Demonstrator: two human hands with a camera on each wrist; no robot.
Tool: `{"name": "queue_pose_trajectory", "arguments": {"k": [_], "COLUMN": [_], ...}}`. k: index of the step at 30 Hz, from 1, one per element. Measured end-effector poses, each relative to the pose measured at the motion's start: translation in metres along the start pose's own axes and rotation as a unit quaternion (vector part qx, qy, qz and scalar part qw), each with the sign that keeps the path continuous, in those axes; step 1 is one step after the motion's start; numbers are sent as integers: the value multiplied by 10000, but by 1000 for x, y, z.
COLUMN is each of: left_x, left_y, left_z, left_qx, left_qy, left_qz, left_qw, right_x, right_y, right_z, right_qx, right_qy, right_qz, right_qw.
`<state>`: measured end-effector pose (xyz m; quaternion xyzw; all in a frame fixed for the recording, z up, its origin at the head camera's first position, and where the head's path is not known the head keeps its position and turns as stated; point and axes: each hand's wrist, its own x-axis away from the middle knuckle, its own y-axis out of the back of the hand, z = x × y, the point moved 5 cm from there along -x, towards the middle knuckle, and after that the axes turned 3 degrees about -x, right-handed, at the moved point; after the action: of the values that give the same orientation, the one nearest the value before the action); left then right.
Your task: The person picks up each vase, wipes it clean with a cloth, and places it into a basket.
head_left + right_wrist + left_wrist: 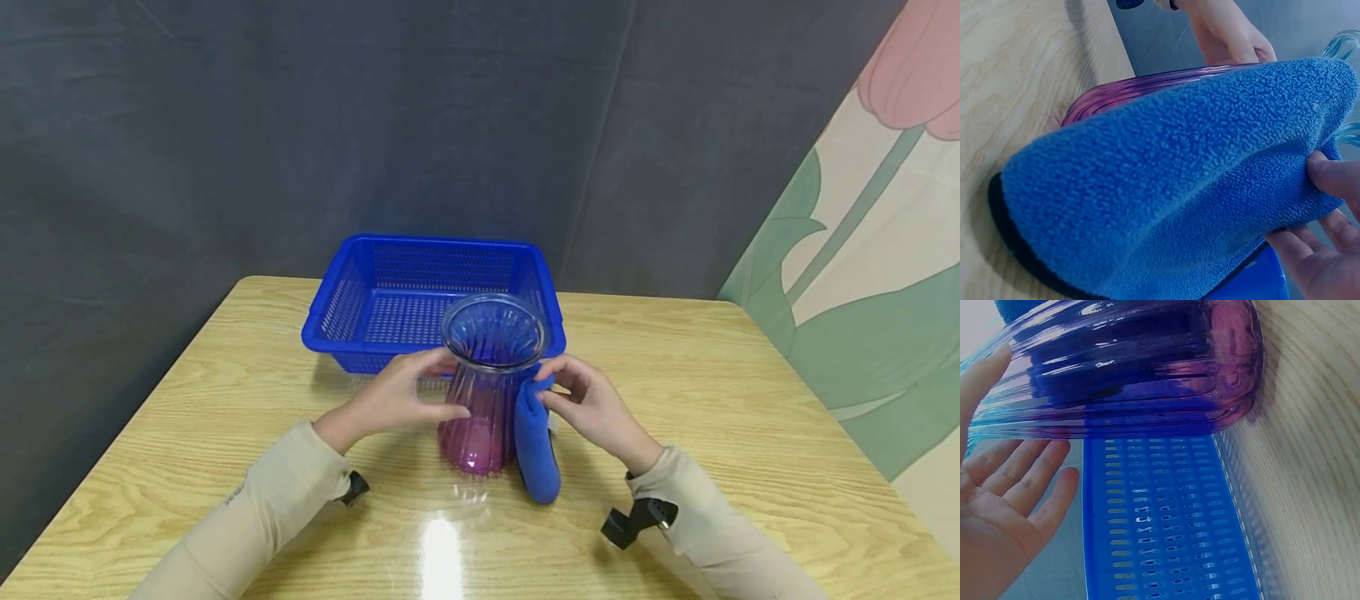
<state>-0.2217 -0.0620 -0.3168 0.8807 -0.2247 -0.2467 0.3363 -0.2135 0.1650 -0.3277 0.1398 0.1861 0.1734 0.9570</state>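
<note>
While the cloth (536,446) is pinched by the right hand (594,408), left hand (397,396) spread, the likely fragile vase (483,417) is best held mid-body

"What sort of place is seen?"

"An indoor tabletop setting; whether home or studio cannot be told."

"By what is it marked?"

"A wood-grain table (675,375) is backed by dark fabric (375,125); at right, a pale surface (930,200) is decorated with a pink tulip (915,67) and green leaves (885,333)."

Pale wood-grain table (697,367) with a bright glare patch (441,558), dark grey backdrop (375,125) behind, tulip design (900,342) at right.
</note>
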Motion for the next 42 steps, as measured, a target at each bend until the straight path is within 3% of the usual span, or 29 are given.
{"name": "queue_pose_trajectory", "arguments": {"k": [10, 24, 34, 42], "left_x": [-1, 0, -1, -1], "left_y": [0, 0, 0, 0], "left_z": [0, 0, 1, 1], "left_qx": [26, 70, 44, 43], "left_qy": [-30, -10, -34, -10], "left_qz": [-10, -29, -45, -39], "left_qw": [10000, 10000, 10000, 10000], "right_x": [-3, -8, -5, -5], "right_y": [1, 5, 13, 18], "right_z": [15, 29, 36, 43], "right_qx": [-260, -607, -514, -1282], "right_qy": [436, 685, 353, 797], "right_qz": [-134, -251, -805, -993], "right_qw": [9986, 9955, 9948, 9835]}}
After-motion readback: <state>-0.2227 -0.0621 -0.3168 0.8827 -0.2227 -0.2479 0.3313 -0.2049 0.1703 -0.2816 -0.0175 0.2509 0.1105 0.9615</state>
